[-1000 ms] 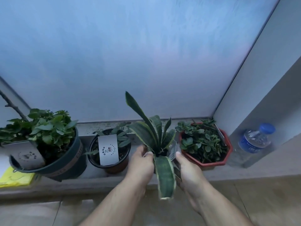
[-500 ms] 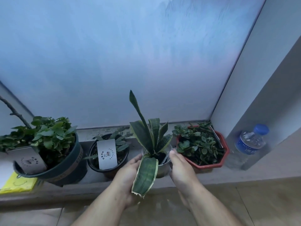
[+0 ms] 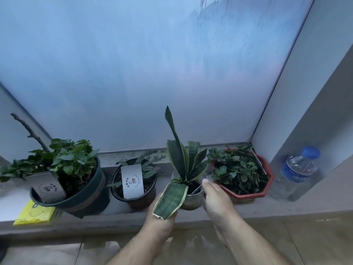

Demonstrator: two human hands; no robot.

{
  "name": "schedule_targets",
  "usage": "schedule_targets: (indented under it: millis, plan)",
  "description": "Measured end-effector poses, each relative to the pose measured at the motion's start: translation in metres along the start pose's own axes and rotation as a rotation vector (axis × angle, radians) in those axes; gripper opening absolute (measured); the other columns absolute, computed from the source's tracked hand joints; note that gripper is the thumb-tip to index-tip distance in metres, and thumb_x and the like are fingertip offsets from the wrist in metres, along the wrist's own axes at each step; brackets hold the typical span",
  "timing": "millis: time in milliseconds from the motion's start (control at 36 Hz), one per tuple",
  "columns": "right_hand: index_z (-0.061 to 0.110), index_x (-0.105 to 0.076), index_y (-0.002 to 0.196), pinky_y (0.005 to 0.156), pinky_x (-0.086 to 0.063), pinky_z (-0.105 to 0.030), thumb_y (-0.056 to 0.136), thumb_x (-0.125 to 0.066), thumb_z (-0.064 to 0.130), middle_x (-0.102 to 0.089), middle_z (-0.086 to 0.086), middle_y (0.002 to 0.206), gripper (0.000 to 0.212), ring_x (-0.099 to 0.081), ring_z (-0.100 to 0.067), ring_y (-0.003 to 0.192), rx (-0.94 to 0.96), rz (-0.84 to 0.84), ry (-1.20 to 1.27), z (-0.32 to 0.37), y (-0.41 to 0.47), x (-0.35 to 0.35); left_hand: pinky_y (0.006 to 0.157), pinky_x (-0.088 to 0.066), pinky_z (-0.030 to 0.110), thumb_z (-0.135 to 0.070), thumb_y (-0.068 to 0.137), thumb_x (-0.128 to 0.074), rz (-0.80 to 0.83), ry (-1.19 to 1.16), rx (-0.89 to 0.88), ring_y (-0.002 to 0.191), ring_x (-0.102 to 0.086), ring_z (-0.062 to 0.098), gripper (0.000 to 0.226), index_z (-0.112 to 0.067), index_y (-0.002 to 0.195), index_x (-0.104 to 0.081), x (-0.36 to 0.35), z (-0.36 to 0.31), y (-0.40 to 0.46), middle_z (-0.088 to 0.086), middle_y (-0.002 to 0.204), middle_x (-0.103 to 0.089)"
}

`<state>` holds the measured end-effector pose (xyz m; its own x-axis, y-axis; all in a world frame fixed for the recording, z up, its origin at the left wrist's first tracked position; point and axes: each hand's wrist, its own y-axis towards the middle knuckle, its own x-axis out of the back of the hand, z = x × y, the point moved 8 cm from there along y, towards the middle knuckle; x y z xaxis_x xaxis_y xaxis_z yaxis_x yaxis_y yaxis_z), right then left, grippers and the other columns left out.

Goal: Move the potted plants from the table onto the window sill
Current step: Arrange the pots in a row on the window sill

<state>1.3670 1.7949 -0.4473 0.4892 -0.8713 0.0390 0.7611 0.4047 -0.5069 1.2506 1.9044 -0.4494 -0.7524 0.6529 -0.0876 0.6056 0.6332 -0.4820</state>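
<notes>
Sword-shaped, yellow-edged leaves (image 3: 183,159), round pot (image 3: 192,197)

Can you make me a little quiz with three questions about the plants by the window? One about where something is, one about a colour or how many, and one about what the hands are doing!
1. Where is the water bottle?
A. Right of the red pot
B. Left of the big dark green pot
C. Behind the snake plant

2. How many potted plants are on the window sill?
A. Two
B. Four
C. Six

3. What are the hands doing?
A. Both rest flat on the sill
B. Both at the snake plant's pot
C. One lifts the bottle

Answers:
1 A: it stands at the far right, past the red pot.
2 B: four pots stand in a row.
3 B: the left hand and right hand flank the snake plant.
</notes>
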Motion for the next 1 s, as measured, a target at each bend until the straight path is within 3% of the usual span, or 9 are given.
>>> schedule_targets:
  millis: [83, 222, 306, 472, 556, 639, 778, 889, 1000]
  plan:
    - [0.015, -0.068, 0.112, 0.111, -0.038, -0.039, 0.108, -0.042, 0.034, -0.059, 0.007, 0.119, 0.033, -0.053, -0.014, 0.114, -0.008, 0.019, -0.043, 0.000, -0.006, 0.000, 0.109, -0.047, 0.046, -0.018, 0.088, -0.076, -0.039, 0.022, 0.026, 0.102, -0.062, 0.006, 0.020, -0.022, 0.106, -0.069, 0.006, 0.003, 0.009, -0.016, 0.101, -0.072]
    - [0.019, -0.055, 0.143, 0.115, -0.037, -0.040, 0.107, -0.041, 0.038, -0.053, 0.010, 0.127, 0.043, -0.052, -0.015, 0.126, -0.021, 0.015, -0.054, -0.001, -0.009, 0.001, 0.112, -0.044, 0.040, -0.035, 0.092, -0.069, -0.043, 0.127, 0.007, 0.118, -0.060, 0.012, 0.028, -0.024, 0.118, -0.065, 0.003, -0.003, 0.010, -0.006, 0.128, -0.066]
    - [0.024, -0.066, 0.119, 0.108, -0.041, -0.038, 0.104, -0.043, 0.042, -0.065, 0.006, 0.120, 0.033, -0.057, -0.011, 0.108, -0.017, -0.012, -0.069, 0.001, -0.010, 0.003, 0.094, -0.041, 0.026, -0.042, 0.094, -0.065, -0.024, 0.358, 0.076, 0.107, -0.059, 0.016, 0.019, -0.023, 0.096, -0.067, 0.000, 0.001, 0.002, -0.004, 0.115, -0.069]
    - [0.020, -0.060, 0.137, 0.110, -0.039, -0.037, 0.107, -0.043, 0.035, -0.060, 0.006, 0.132, 0.038, -0.053, -0.016, 0.127, -0.033, -0.025, -0.051, 0.000, -0.008, 0.009, 0.067, -0.043, 0.024, -0.040, 0.089, -0.069, -0.009, 0.402, 0.132, 0.082, -0.060, 0.009, 0.027, -0.013, 0.086, -0.069, -0.004, 0.005, 0.007, -0.006, 0.089, -0.067]
    - [0.020, -0.061, 0.137, 0.116, -0.037, -0.042, 0.105, -0.044, 0.039, -0.061, 0.004, 0.132, 0.041, -0.053, -0.016, 0.129, -0.041, -0.013, -0.068, -0.003, -0.008, 0.008, 0.067, -0.042, 0.027, -0.024, 0.090, -0.069, -0.008, 0.360, 0.063, 0.075, -0.058, 0.012, 0.016, -0.010, 0.086, -0.068, -0.006, 0.001, 0.014, -0.006, 0.077, -0.067]
    - [0.018, -0.069, 0.102, 0.106, -0.040, -0.034, 0.105, -0.043, 0.039, -0.066, 0.009, 0.102, 0.034, -0.059, -0.012, 0.106, -0.041, -0.016, -0.078, -0.008, -0.002, 0.012, 0.071, -0.044, 0.029, -0.013, 0.091, -0.068, 0.028, 0.280, 0.040, 0.068, -0.057, 0.009, 0.016, -0.014, 0.075, -0.067, -0.013, 0.000, 0.016, -0.017, 0.056, -0.065]
    - [0.018, -0.063, 0.129, 0.097, -0.038, -0.032, 0.108, -0.041, 0.028, -0.062, 0.005, 0.109, 0.031, -0.054, -0.014, 0.104, -0.001, -0.030, -0.067, -0.006, 0.002, 0.016, 0.066, -0.047, 0.029, -0.018, 0.089, -0.068, -0.110, 0.156, 0.058, 0.066, -0.057, 0.014, 0.012, -0.010, 0.079, -0.067, -0.012, 0.010, 0.016, -0.003, 0.068, -0.065]
    - [0.003, -0.068, 0.105, 0.092, -0.046, -0.035, 0.107, -0.041, 0.022, -0.070, -0.008, 0.096, 0.033, -0.059, -0.015, 0.088, 0.004, -0.007, -0.068, -0.008, 0.004, 0.013, 0.070, -0.045, 0.031, -0.020, 0.087, -0.067, -0.103, 0.206, 0.036, 0.070, -0.056, 0.015, 0.007, -0.014, 0.085, -0.066, -0.016, 0.008, 0.017, -0.003, 0.074, -0.063]
    - [0.021, -0.066, 0.082, 0.072, -0.041, -0.029, 0.105, -0.045, 0.031, -0.056, 0.013, 0.071, 0.033, -0.051, -0.005, 0.071, 0.013, -0.004, -0.067, -0.012, 0.009, 0.008, 0.095, -0.053, 0.040, -0.023, 0.082, -0.066, -0.010, 0.243, 0.045, 0.096, -0.066, 0.017, 0.029, -0.016, 0.110, -0.067, -0.019, 0.008, 0.024, -0.001, 0.100, -0.073]
